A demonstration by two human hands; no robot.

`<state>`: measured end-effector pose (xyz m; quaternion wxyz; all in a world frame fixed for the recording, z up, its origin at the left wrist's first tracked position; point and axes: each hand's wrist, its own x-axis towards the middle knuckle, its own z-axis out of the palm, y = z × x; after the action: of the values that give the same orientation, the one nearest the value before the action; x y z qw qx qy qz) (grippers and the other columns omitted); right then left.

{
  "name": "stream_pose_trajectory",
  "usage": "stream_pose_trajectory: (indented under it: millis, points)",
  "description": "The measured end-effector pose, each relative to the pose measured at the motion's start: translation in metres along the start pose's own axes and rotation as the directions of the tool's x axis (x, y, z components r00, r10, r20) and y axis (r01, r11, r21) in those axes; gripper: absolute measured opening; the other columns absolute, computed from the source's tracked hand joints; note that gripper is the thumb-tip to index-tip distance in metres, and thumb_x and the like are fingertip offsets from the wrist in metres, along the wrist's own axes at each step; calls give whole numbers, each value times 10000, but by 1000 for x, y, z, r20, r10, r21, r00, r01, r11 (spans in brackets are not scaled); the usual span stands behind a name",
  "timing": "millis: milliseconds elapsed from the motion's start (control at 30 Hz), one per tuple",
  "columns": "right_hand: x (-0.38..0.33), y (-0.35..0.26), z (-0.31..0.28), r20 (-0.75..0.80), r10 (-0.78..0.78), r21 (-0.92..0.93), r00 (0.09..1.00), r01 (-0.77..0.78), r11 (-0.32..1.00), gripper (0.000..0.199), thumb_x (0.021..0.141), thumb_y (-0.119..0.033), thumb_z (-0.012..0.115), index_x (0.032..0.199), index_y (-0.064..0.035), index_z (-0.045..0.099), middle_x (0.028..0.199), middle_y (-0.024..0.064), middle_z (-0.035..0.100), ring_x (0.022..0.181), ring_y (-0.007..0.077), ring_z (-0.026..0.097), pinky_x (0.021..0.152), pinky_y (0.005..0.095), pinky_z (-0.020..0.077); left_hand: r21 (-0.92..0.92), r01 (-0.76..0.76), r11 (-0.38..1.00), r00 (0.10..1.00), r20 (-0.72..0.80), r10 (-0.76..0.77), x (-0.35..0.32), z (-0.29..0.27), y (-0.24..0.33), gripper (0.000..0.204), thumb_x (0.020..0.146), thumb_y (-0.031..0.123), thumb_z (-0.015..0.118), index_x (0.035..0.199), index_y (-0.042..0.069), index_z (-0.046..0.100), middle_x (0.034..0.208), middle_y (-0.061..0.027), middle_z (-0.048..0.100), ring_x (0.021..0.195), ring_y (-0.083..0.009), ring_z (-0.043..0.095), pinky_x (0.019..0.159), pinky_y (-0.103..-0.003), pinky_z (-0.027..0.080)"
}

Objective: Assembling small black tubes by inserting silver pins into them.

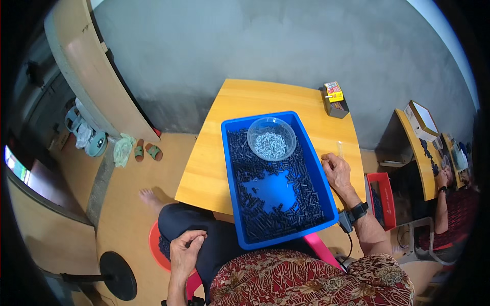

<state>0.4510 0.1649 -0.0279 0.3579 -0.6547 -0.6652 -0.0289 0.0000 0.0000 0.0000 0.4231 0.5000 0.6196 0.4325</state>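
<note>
Wooden table [214,168] stands against the grey wall [265,46], person seated at its near edge on a red stool [155,250]. Blue plastic tray [332,204] sits on the table, its near end overhanging toward the person's lap, floor covered with many small dark cylindrical parts [301,201], bare blue patch in the middle. Clear round bowl [271,137] rests inside the tray at its far end, holding small silvery pieces. Small open box [335,100] with yellow and red packaging sits at the table's far right corner, well apart from the tray.

Right hand [337,171] rests on the table just beside the tray's right wall, fingers curled loosely; cannot tell if it holds anything. Black wrist strap [359,210] on that arm, cable hanging off it. Left hand [186,250] is off the table, down by the lap left of the tray, fingers pinched together in a loose fist; any held piece is too small to make out.

Pair of green sandals [146,152] on the floor left of the table. Another person [454,214] sits at a second desk, right of the table.
</note>
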Motion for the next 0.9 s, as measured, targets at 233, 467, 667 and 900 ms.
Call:
stream_pose_trajectory:
  millis: [233,467,667,900]
  points:
    - [0,1,0,37,47,101,998,-51,994,159,881,-191,633,914,-56,712,747,143,680,688,296,659,659,401,520,-46,25,999,1000,9,-25,9,27,-7,163,919,25,639,1056,-23,714,953,-73,734,897,-115,657,837,-254,504]
    - [-4,10,3,68,102,218,992,-115,969,152,878,-190,642,925,-66,716,741,123,670,681,257,658,666,381,523,-135,47,990,992,123,-30,8,36,-17,172,927,28,636,1074,-16,715,972,-79,736,918,-121,669,841,-259,511]
    - [-7,11,1,80,121,294,989,-140,945,154,887,-172,636,929,-44,711,727,109,681,665,206,664,647,336,522,-200,93,975,986,155,-62,8,47,-1,188,937,28,624,1100,-27,701,992,-83,733,930,-121,671,846,-257,509]
    - [-6,13,3,81,137,352,987,-157,923,164,889,-178,637,920,-33,708,709,86,664,649,166,638,646,308,512,-252,81,964,982,188,-33,8,54,15,231,969,68,602,1171,-23,667,1014,-92,726,950,-114,649,865,-240,482]
